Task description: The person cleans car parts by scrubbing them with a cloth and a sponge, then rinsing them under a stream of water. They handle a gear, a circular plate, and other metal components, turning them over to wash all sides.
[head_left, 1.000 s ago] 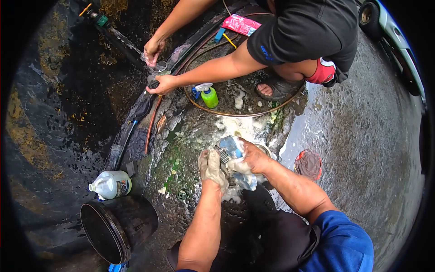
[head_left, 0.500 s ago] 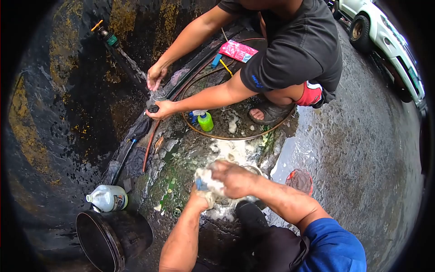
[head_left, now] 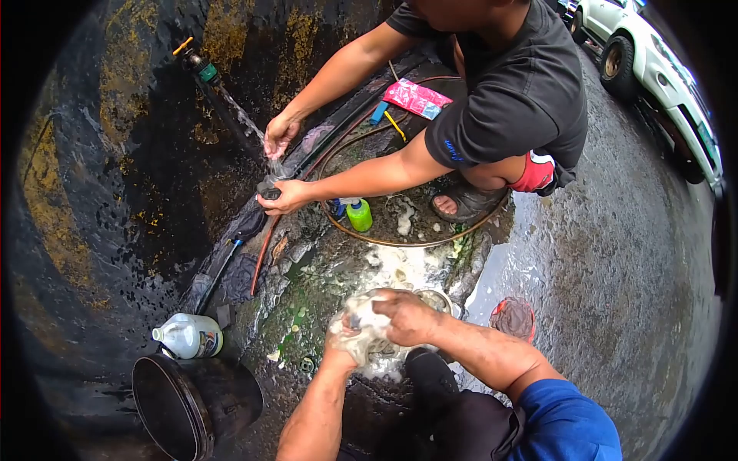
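Note:
My left hand [head_left: 346, 338], covered in foam, is closed around a foamy object [head_left: 361, 313] that looks pale and partly blue-grey; suds hide its shape. My right hand [head_left: 405, 316] presses against the same foamy object from the right, its fingers curled and slightly blurred. Beneath both hands is a round metal basin [head_left: 452, 306] on the ground, with white suds [head_left: 403, 265] spread beyond it. Across from me, a crouching person [head_left: 523, 100] holds a dark object [head_left: 270, 192] under running water from a tap [head_left: 201, 67].
A black bucket [head_left: 196, 403] and white jug [head_left: 187, 336] stand at the lower left. A green bottle [head_left: 359, 216], a hose [head_left: 327, 211] and a pink packet [head_left: 417, 97] lie around the other person. A red-rimmed item [head_left: 513, 320] is at the right; a white vehicle [head_left: 653, 69] is behind.
My hands have shifted against each other over the foamy object, and less blue shows on it. The whole view has moved slightly.

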A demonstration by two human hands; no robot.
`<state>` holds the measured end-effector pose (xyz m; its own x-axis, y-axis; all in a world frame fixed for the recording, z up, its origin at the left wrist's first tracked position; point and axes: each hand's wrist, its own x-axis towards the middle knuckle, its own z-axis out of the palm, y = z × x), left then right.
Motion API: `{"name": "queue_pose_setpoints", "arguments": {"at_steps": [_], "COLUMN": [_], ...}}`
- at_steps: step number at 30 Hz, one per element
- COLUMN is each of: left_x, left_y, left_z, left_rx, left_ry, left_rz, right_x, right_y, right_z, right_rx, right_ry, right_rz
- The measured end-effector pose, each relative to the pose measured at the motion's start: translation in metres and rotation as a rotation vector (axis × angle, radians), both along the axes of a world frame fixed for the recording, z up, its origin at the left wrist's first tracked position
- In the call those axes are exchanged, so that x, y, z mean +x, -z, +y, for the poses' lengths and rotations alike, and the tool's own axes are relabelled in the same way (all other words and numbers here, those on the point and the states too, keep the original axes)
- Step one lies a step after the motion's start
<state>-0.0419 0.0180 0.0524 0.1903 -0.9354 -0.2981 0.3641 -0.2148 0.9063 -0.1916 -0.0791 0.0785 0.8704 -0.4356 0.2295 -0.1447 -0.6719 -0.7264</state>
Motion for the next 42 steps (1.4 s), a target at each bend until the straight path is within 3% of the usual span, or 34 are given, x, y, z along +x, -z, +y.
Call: {"name": "queue_pose_setpoints", "arguments": {"at_steps": [1,2,3,5,6,7,8,9,10,11,13,14,15,17,18,19,21,22,24,25,26,27,29,30,32,34,35,36,38,39,40,41,42], "left_x": [0.002,0.005,0.004,-0.005,-0.009,-0.011,-0.011,-0.011,0.006,0.007,0.007,0.001,-0.001,-0.007,-0.006,0.002,0.000,-0.002,-0.006,-0.003,0.002,0.003,-0.006,-0.008,-0.009,-0.007,-0.012,-0.006,0.015,0.014,0.010,0.006,0.005], "left_y": [-0.010,-0.006,-0.004,-0.002,-0.002,-0.002,-0.002,-0.001,-0.008,-0.008,-0.009,-0.002,-0.001,-0.033,-0.032,-0.015,-0.012,-0.014,-0.022,-0.021,-0.021,-0.022,-0.030,-0.026,-0.032,-0.035,-0.034,-0.024,0.000,-0.007,-0.021,-0.028,-0.008], "left_z": [0.000,0.001,0.003,0.003,0.002,0.000,0.000,0.002,-0.002,-0.001,0.006,-0.003,0.000,-0.002,-0.007,-0.005,-0.006,-0.004,0.001,0.001,0.000,-0.005,-0.020,-0.015,-0.011,-0.011,-0.011,-0.008,0.000,-0.001,-0.002,-0.003,-0.002], "left_rx": [0.087,0.048,0.049,-0.034,-0.034,-0.039,-0.040,-0.036,0.079,0.090,0.132,-0.011,-0.004,0.096,0.063,0.058,-0.047,-0.036,0.102,0.111,0.121,0.127,-0.160,-0.060,0.143,0.020,-0.003,-0.002,-0.705,-0.715,-0.237,0.236,0.076], "left_ry": [-0.064,-0.107,-0.108,-0.363,-0.361,-0.333,-0.306,-0.283,-0.018,-0.035,0.206,0.206,0.197,-0.114,-0.157,-0.218,-0.283,-0.291,-0.198,-0.197,-0.017,0.165,0.321,0.144,-0.144,-0.228,-0.300,-0.301,0.091,0.093,0.148,0.192,0.239], "left_rz": [0.173,0.148,0.150,0.386,0.387,0.307,0.226,0.144,0.445,0.447,0.022,-0.111,-0.110,0.256,0.321,0.335,0.355,0.356,0.411,0.408,0.273,0.139,-0.285,-0.087,0.221,0.339,0.441,0.443,-0.994,-0.997,-0.421,0.161,0.089], "right_x": [-0.004,-0.005,-0.004,-0.003,-0.001,-0.003,-0.007,-0.013,-0.018,-0.023,-0.014,-0.006,-0.004,-0.001,-0.004,-0.002,0.005,0.006,-0.012,-0.015,-0.018,-0.017,-0.005,-0.005,-0.014,-0.004,0.007,-0.003,-0.018,-0.023,-0.024,-0.016,-0.011], "right_y": [0.010,0.022,0.041,0.070,0.078,0.075,0.066,0.047,0.028,0.009,-0.024,-0.040,-0.034,-0.009,0.006,0.021,0.057,0.061,0.042,0.007,-0.003,-0.025,-0.050,-0.044,0.047,0.057,0.050,0.053,0.030,0.004,0.015,-0.033,-0.036], "right_z": [0.001,0.011,0.021,0.037,0.045,0.039,0.029,0.014,-0.001,-0.016,-0.033,-0.028,-0.027,-0.023,-0.015,0.007,0.043,0.044,0.010,-0.013,-0.036,-0.043,-0.031,-0.029,-0.005,0.035,0.046,0.036,-0.001,-0.023,-0.043,-0.042,-0.040], "right_rx": [0.193,0.636,0.636,1.611,1.532,1.529,1.168,1.073,0.945,0.804,0.110,0.059,0.065,0.290,0.476,1.162,1.448,1.133,1.052,0.889,0.292,0.146,0.103,0.120,0.950,1.610,1.623,1.524,1.335,1.234,0.315,0.283,0.223], "right_ry": [0.131,0.165,0.165,0.396,0.284,0.284,0.285,0.206,0.114,0.013,-0.207,-0.221,-0.232,-0.019,0.116,0.205,0.394,0.424,0.240,0.133,-0.078,-0.174,-0.257,-0.206,0.133,0.424,0.565,0.453,0.149,-0.036,-0.121,-0.229,-0.238], "right_rz": [-0.203,-0.387,-0.385,-0.759,-0.921,-0.925,-0.635,-0.442,-0.255,-0.096,0.190,0.278,0.277,0.024,-0.013,-0.385,-0.782,-0.728,-0.325,-0.117,-0.014,0.106,0.263,0.257,-0.313,-0.727,-0.858,-0.681,-0.317,-0.126,0.051,0.231,0.238]}}
